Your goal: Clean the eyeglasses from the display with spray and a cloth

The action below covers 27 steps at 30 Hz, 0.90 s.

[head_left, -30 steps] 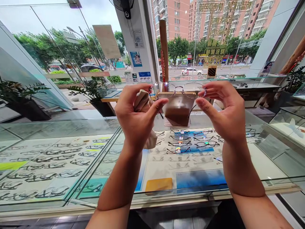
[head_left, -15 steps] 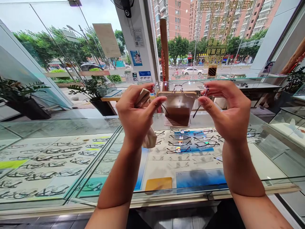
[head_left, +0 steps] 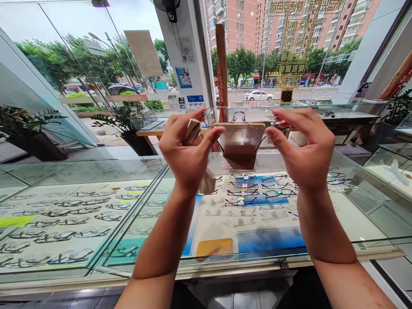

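Note:
A pair of thin-rimmed eyeglasses (head_left: 238, 113) is held up above the glass counter, its temple arms hanging down toward me. My left hand (head_left: 188, 148) pinches one end of the frame between thumb and fingers. Tucked in that same hand is a beige cloth (head_left: 207, 182), its lower part dangling below the palm. My right hand (head_left: 304, 143) grips the other end of the glasses with thumb and forefinger. Behind the glasses, a brown and whitish box-like object (head_left: 240, 156) stands on the counter.
Under the glass of the display counter (head_left: 222, 257) lie rows of eyeglass frames (head_left: 243, 193) and a gold-coloured card (head_left: 214, 248). Another display section (head_left: 64, 189) with more frames extends left. Potted plants (head_left: 128, 124) stand by the windows, and a second counter (head_left: 341, 111) is farther back.
The glasses have tilted a little and shifted slightly left, both hands moving with them. The hanging cloth has swung a little to the right and up.

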Each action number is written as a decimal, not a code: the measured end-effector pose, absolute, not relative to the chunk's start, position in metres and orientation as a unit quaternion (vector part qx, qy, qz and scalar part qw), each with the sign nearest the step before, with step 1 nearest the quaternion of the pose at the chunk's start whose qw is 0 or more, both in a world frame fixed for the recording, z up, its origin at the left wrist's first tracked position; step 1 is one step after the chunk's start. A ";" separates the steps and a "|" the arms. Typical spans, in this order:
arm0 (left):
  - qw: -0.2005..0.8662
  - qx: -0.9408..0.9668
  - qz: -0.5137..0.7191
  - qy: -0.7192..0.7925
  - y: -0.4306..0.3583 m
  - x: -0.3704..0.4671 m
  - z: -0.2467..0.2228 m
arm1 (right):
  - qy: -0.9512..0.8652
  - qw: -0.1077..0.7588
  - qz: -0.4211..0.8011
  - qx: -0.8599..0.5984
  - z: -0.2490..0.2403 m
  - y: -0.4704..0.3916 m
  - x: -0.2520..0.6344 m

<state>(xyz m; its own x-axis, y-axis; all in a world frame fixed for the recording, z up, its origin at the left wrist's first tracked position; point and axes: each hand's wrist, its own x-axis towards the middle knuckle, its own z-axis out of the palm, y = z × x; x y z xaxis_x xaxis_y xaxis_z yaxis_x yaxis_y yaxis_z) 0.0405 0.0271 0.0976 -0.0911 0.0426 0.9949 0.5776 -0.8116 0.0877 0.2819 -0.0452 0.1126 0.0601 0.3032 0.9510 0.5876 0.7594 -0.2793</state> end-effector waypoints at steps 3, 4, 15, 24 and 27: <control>0.210 -0.623 -0.714 -0.241 0.025 0.046 0.096 | -0.681 0.644 -0.092 -0.338 0.110 -0.038 0.285; 0.215 -0.620 -0.714 -0.245 0.025 0.047 0.096 | -0.682 0.642 -0.089 -0.340 0.109 -0.036 0.285; 0.129 -0.639 -0.721 -0.235 0.048 0.043 0.089 | -0.660 0.657 -0.127 -0.340 0.097 -0.024 0.278; 0.036 -0.617 -0.749 -0.238 0.047 0.047 0.087 | -0.650 0.649 -0.187 -0.349 0.100 -0.022 0.277; 0.044 -0.611 -0.756 -0.230 0.045 0.046 0.087 | -0.654 0.639 -0.176 -0.364 0.100 -0.022 0.277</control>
<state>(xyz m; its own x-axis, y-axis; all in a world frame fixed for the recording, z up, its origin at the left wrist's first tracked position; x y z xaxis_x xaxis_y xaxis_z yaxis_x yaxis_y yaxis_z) 0.0457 0.0452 0.0869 -0.2496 0.2149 0.9442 0.3480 -0.8900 0.2945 0.2772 -0.0221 0.1000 0.0827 0.2511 0.9644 0.7022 0.6721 -0.2352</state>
